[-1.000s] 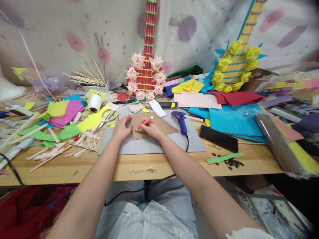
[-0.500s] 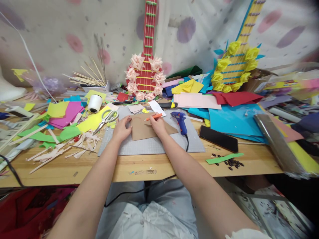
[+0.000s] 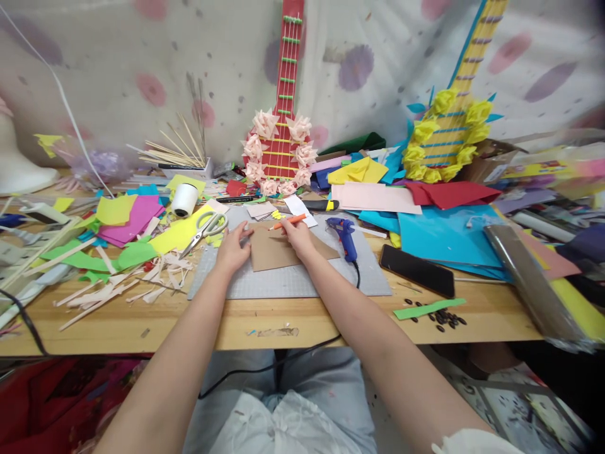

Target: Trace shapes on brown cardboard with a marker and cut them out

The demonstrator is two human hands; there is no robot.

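A brown cardboard piece [image 3: 274, 252] lies on the grey cutting mat [image 3: 293, 280] in the middle of the wooden table. My left hand [image 3: 231, 249] rests flat on the cardboard's left edge, fingers spread. My right hand [image 3: 297, 234] is closed around an orange pencil [image 3: 289, 221], whose tip touches the cardboard's far edge. Green-handled scissors [image 3: 205, 226] lie just left of the mat. A blue glue gun [image 3: 343, 230] lies on the mat to the right of my right hand.
Coloured paper sheets and scraps cover the table's left and back. A white tape roll [image 3: 184, 198], a black phone [image 3: 416, 270], dark beads by a green strip [image 3: 428, 309], a foil roll [image 3: 524, 277], and two paper guitars, red [image 3: 281, 139] and yellow [image 3: 449, 135], stand around.
My right hand has moved from the cardboard's middle to its far edge, and the pencil has tilted flatter, pointing left. My left hand has stayed on the cardboard.
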